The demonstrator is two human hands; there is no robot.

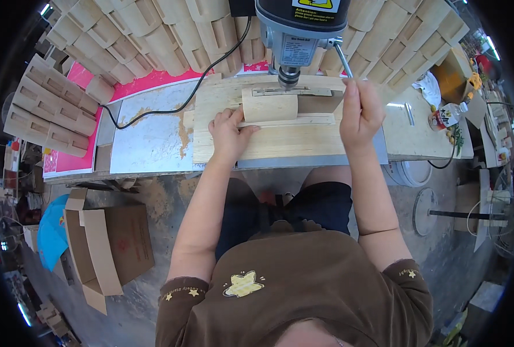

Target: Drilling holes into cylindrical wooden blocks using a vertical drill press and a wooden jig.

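A bench drill press (300, 43) stands over a pale wooden board (291, 139) on the bench. Its chuck (288, 76) is directly above the back edge of a curved wooden block (270, 107), which lies in a wooden jig on the board. My left hand (232, 132) holds the block's left end, fingers behind it and thumb along its front. Raised at the right, my right hand (362, 113) is closed round the end of the drill press's metal feed lever (343, 58). Whether the bit touches the wood cannot be made out.
Stacks of slotted wooden blocks (135, 37) line the back, with more blocks (51, 107) at the left. A black cable (196, 89) crosses the bench. To the right stands a plastic bottle (449, 114). An open cardboard box (115, 243) sits on the floor at the left.
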